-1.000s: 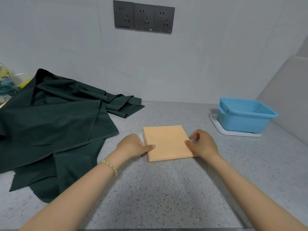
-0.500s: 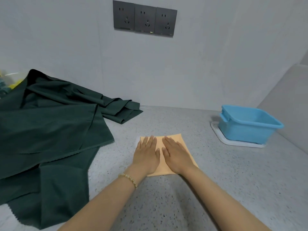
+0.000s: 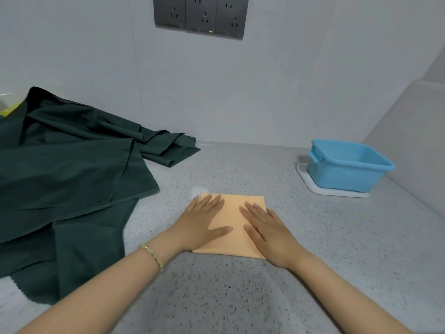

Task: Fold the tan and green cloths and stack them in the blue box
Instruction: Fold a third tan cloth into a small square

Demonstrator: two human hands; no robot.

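Note:
The tan cloth (image 3: 232, 213) lies folded into a small square on the speckled grey counter, in the middle of the view. My left hand (image 3: 199, 222) presses flat on its left half, fingers straight. My right hand (image 3: 267, 227) presses flat on its right half in the same way. A gap of tan cloth shows between the two hands. The dark green cloth (image 3: 67, 179) lies unfolded and rumpled in a large heap at the left. The blue box (image 3: 346, 165) stands at the back right, apart from both hands, with nothing visible inside.
The blue box sits on a white tray (image 3: 332, 190). A grey wall with a row of sockets (image 3: 201, 15) rises behind the counter, and a light panel (image 3: 409, 150) closes off the right side. Something yellow (image 3: 9, 110) shows behind the green cloth at far left.
A second ago my hands gripped the tan cloth's left and right edges. They then came flat onto it side by side, and now have spread apart across its surface.

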